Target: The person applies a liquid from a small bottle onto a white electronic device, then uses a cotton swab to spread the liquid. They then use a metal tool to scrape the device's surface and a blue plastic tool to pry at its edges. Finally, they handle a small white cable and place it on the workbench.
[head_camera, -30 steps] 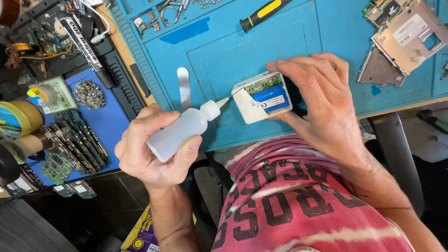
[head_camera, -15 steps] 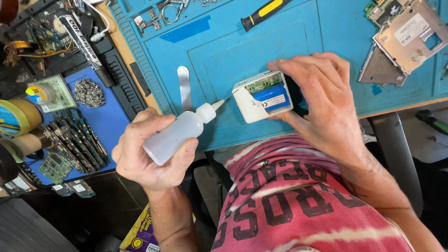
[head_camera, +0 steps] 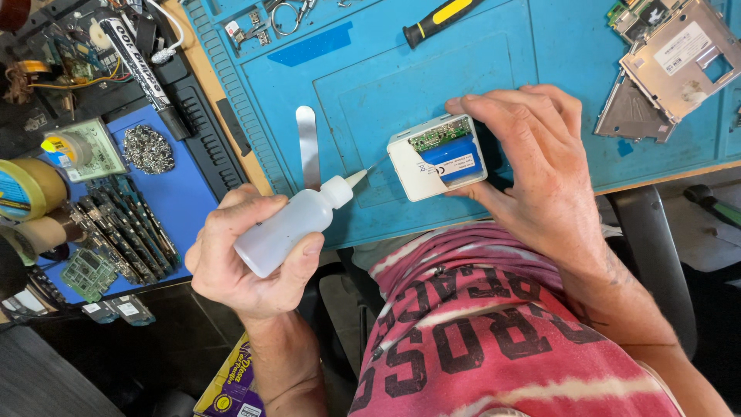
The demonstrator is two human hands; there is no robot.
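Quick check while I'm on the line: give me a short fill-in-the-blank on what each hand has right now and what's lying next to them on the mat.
1. The left hand squeezes a translucent needle-tip bottle whose tip points toward the small white ____.
2. The right hand holds the opened white device, showing a green circuit board and a ____ battery cell.
3. The flat metal spudger lies on the ____ work mat.
4. The screwdriver has a black and ____ handle.

Missing words: device; blue; blue; yellow

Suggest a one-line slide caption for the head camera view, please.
Left hand aims a needle-tipped squeeze bottle at an opened white device steadied by the right hand on a blue work mat.
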